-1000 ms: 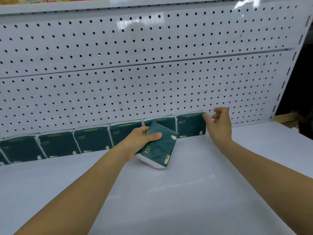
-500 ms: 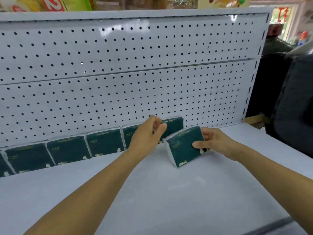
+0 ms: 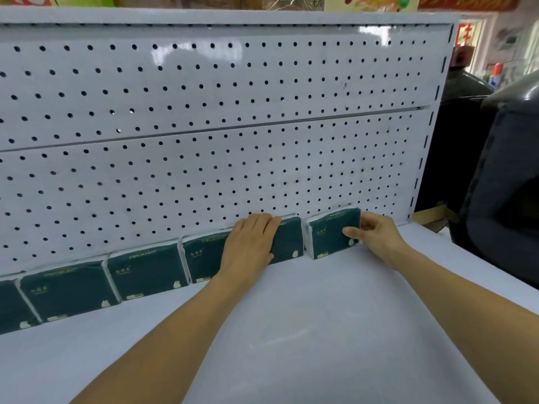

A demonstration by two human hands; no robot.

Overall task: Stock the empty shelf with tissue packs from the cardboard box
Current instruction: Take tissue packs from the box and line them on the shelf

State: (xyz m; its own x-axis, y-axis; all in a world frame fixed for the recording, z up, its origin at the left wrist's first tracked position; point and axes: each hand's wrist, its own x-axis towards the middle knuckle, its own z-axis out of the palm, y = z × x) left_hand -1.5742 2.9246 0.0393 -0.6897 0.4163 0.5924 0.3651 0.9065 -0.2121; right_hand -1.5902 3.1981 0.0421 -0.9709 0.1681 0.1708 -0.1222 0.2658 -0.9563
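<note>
- Since half a second ago, the right hand point(image 3: 376, 237) has carried the tissue pack point(image 3: 332, 233) back against the pegboard point(image 3: 204, 170), thumb and curled fingers pinching it upright.
- Left hand point(image 3: 250, 243) lies flat, fingers straight, on the row of packs point(image 3: 145, 269).
- A small gap seems to separate pack from row.
- All stand on the white shelf point(image 3: 291, 330).

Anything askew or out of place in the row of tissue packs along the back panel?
Only the rightmost tissue pack, gripped by the right hand: it stands turned slightly, with a gap from the neighbouring pack that the left hand rests on. The other packs sit in line.
</note>
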